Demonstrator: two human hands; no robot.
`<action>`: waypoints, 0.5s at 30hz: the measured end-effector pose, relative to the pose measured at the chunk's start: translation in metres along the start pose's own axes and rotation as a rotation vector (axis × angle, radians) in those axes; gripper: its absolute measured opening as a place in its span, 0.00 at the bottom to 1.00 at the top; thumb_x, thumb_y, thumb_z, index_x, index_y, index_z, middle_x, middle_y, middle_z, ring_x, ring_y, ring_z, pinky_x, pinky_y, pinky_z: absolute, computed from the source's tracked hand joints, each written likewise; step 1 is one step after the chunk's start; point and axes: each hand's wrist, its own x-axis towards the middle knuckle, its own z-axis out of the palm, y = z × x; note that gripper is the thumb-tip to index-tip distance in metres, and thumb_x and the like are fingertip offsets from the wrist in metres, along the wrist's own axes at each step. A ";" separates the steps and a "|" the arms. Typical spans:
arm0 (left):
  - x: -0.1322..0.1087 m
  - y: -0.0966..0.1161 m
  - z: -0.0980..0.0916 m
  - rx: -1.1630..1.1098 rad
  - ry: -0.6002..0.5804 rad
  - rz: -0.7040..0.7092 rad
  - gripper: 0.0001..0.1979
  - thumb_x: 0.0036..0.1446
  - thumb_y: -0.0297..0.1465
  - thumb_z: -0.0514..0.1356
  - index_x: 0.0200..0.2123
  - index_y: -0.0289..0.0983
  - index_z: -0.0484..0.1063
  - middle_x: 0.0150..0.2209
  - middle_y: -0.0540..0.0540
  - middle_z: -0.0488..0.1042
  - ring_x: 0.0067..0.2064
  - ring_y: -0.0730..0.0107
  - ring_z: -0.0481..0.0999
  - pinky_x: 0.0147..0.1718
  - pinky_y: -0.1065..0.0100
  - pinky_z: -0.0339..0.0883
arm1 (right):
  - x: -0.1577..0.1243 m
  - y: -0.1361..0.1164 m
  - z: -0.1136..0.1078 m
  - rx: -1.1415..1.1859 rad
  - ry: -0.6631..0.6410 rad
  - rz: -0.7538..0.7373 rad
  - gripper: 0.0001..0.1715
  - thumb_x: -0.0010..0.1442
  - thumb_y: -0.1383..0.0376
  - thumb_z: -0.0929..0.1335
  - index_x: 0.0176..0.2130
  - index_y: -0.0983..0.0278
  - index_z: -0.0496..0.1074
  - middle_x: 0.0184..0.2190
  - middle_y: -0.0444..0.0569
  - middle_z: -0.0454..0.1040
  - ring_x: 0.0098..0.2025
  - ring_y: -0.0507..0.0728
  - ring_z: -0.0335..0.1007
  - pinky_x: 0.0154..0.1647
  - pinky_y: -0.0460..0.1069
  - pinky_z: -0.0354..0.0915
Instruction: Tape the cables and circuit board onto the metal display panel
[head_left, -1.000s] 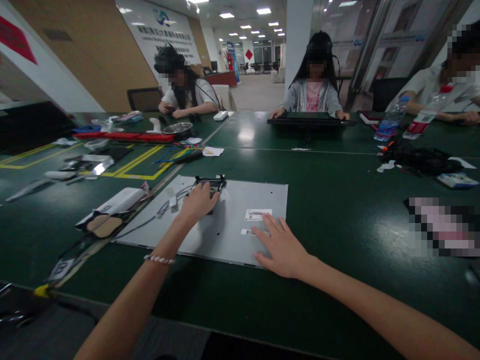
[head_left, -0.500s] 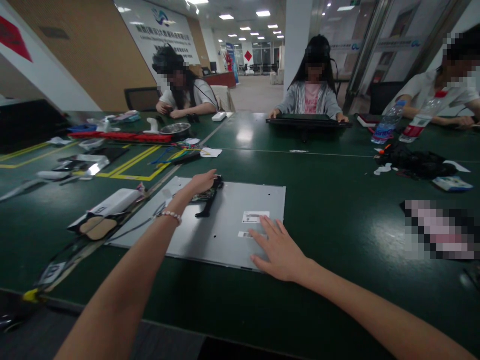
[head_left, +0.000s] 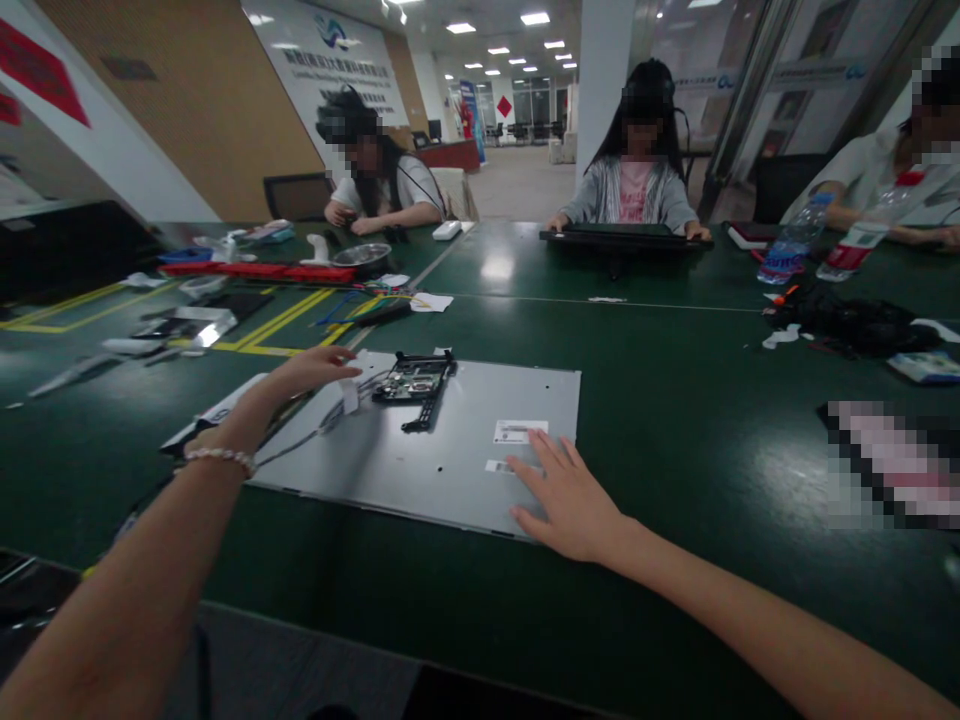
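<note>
Right hand [head_left: 570, 500] flat on panel [head_left: 450, 450] (grey)

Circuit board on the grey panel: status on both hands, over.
Left hand open, off the circuit board, near the panel's left edge. Right hand flat on grey panel. Board lies uncovered.
</note>
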 end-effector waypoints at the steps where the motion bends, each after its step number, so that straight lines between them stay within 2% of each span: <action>1: -0.002 -0.005 0.000 0.005 -0.033 -0.008 0.21 0.48 0.34 0.67 0.46 0.32 0.76 0.35 0.50 0.77 0.33 0.70 0.72 0.35 0.73 0.64 | 0.000 0.000 0.000 0.004 -0.003 0.000 0.38 0.66 0.48 0.58 0.67 0.64 0.53 0.71 0.59 0.38 0.71 0.67 0.28 0.68 0.64 0.34; 4: -0.003 -0.014 0.002 0.009 -0.083 -0.024 0.15 0.47 0.32 0.66 0.41 0.34 0.78 0.31 0.52 0.77 0.34 0.70 0.72 0.35 0.74 0.63 | 0.000 -0.001 0.000 0.007 -0.009 0.002 0.39 0.66 0.47 0.57 0.67 0.64 0.52 0.71 0.59 0.38 0.71 0.66 0.29 0.68 0.64 0.34; 8: 0.002 -0.019 -0.003 -0.029 -0.061 -0.067 0.10 0.48 0.29 0.65 0.36 0.32 0.79 0.25 0.52 0.75 0.32 0.70 0.70 0.34 0.73 0.63 | 0.001 0.000 0.002 -0.007 -0.006 0.007 0.38 0.66 0.48 0.57 0.67 0.64 0.52 0.71 0.58 0.38 0.71 0.66 0.28 0.68 0.64 0.33; 11: 0.010 -0.015 -0.012 -0.110 0.004 -0.088 0.13 0.53 0.29 0.63 0.42 0.29 0.77 0.25 0.53 0.74 0.29 0.74 0.68 0.35 0.72 0.65 | 0.002 0.000 0.003 -0.003 -0.008 0.010 0.39 0.66 0.47 0.57 0.68 0.63 0.51 0.71 0.57 0.38 0.71 0.66 0.28 0.68 0.64 0.33; 15: 0.026 0.004 -0.012 -0.256 0.138 -0.096 0.19 0.63 0.29 0.57 0.54 0.22 0.67 0.34 0.48 0.76 0.32 0.78 0.69 0.39 0.72 0.68 | 0.002 -0.001 0.001 0.003 -0.015 0.016 0.39 0.66 0.46 0.57 0.68 0.63 0.51 0.71 0.57 0.37 0.71 0.65 0.27 0.68 0.64 0.34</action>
